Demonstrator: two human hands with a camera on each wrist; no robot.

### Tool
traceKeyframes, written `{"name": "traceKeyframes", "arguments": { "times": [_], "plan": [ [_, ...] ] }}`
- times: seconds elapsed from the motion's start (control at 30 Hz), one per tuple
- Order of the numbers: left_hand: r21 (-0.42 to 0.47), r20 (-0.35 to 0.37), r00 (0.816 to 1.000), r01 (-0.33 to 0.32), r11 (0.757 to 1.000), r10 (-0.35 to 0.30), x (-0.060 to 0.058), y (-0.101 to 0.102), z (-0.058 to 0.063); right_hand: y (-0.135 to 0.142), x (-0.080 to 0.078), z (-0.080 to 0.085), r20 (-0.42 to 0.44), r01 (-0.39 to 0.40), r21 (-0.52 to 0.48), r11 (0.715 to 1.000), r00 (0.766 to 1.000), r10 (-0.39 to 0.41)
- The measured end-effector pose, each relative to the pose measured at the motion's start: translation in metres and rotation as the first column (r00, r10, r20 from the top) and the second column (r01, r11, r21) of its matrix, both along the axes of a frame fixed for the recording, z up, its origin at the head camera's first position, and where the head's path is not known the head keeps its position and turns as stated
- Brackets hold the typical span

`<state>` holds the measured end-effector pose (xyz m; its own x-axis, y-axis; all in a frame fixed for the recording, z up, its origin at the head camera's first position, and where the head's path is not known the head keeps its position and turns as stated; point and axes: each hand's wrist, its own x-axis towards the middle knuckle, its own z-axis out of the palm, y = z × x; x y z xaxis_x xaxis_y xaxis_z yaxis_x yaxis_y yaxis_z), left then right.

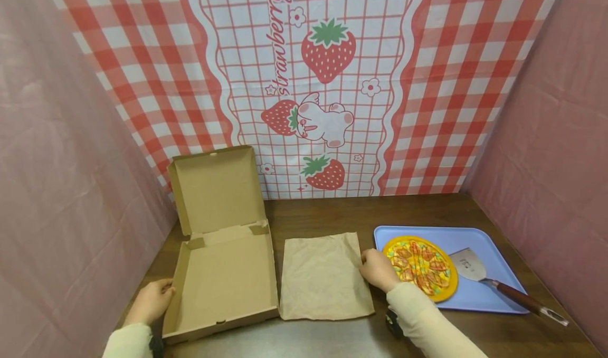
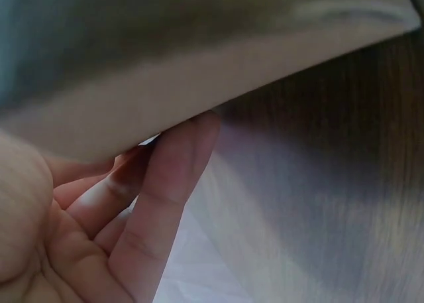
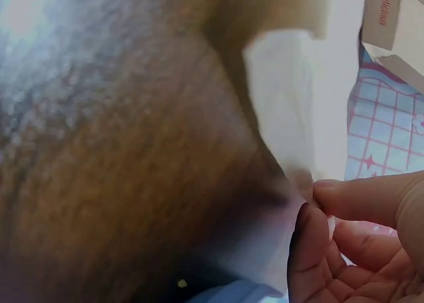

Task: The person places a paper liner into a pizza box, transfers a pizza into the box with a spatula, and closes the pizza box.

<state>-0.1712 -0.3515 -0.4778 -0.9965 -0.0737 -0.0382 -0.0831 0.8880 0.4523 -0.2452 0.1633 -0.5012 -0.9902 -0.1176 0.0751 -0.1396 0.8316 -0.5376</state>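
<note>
A cardboard pizza box (image 1: 230,279) stands at the left with its lid (image 1: 218,194) raised behind it. My left hand (image 1: 151,299) holds the box at its left wall. In the left wrist view, my fingers (image 2: 165,183) reach the wall's lower edge. Right of the box lies a creased square of brown paper (image 1: 323,279). At its right edge, my right hand (image 1: 378,268) pinches the paper between thumb and fingers, as the right wrist view shows with the paper (image 3: 285,97) at the fingertips. Beside that hand is a round pizza (image 1: 420,268) with toppings.
The pizza lies on a blue tray (image 1: 480,236) at the right. A pizza server (image 1: 513,294) with a brown handle rests on the tray, its handle end jutting past the front right corner. Behind the wooden table (image 1: 323,215) hangs a strawberry-patterned cloth (image 1: 366,131); pink curtains flank both sides.
</note>
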Motion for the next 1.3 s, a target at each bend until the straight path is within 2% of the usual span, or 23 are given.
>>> {"name": "traceKeyframes", "arguments": {
  "times": [0.2,0.4,0.63,0.9,1.13,1.3],
  "plan": [
    [0.008,0.022,0.999,-0.037,0.999,0.037,0.004,0.001,0.0,0.004,0.002,0.006,-0.024,-0.018,-0.077,0.997,1.0,0.017],
    [0.03,0.025,0.998,-0.051,0.998,0.051,0.008,-0.002,-0.005,0.008,0.001,0.013,-0.03,0.01,-0.133,0.991,0.999,-0.014],
    [0.049,0.045,0.997,-0.064,0.997,0.061,0.009,-0.004,-0.01,0.009,-0.002,0.022,-0.066,0.031,-0.235,0.971,0.997,-0.048],
    [0.049,0.037,0.997,-0.065,0.997,0.064,0.011,-0.004,-0.01,0.011,-0.005,0.038,-0.035,0.072,-0.378,0.923,0.995,-0.091],
    [0.056,0.025,0.997,-0.068,0.996,0.067,0.01,-0.002,-0.009,0.008,-0.009,0.056,0.018,0.102,-0.488,0.867,0.994,-0.107],
    [0.051,0.022,0.997,-0.07,0.996,0.069,0.009,0.0,-0.008,-0.001,-0.013,0.065,0.042,0.101,-0.518,0.849,0.995,-0.093]
  ]
}}
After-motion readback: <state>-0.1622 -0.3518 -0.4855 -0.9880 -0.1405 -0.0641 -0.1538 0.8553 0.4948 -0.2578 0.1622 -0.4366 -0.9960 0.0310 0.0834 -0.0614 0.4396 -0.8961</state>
